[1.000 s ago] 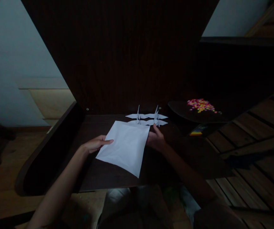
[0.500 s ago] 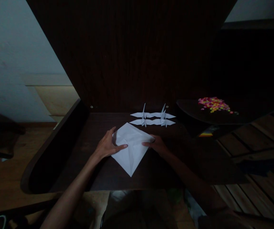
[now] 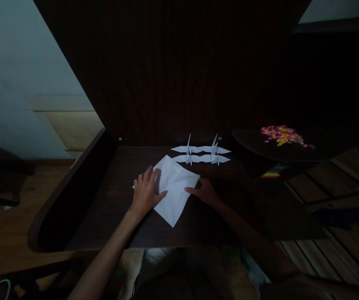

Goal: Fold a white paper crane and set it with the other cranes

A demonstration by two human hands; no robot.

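A creased white sheet of paper lies turned like a diamond on the dark desk, one corner pointing toward me. My left hand rests on its left part, fingers spread, thumb reaching toward the middle; the sheet's left corner peeks out beyond the fingers. At the right corner my right hand grips the paper, thumb on top and the other fingers hidden beneath. Just behind the sheet stand several white folded paper cranes in two rows, wings nearly touching. The sheet's far edge comes right up to the nearest crane.
A raised dark side edge bounds the desk on the left, and a tall dark panel rises at the back. On a rounded shelf at the right sits a pile of small colourful pieces. Wooden slats lie beyond it.
My left hand has gone from holding the paper's left edge to lying spread on top of it. The right hand keeps its hold, and the sheet's right side has lifted or curved slightly.
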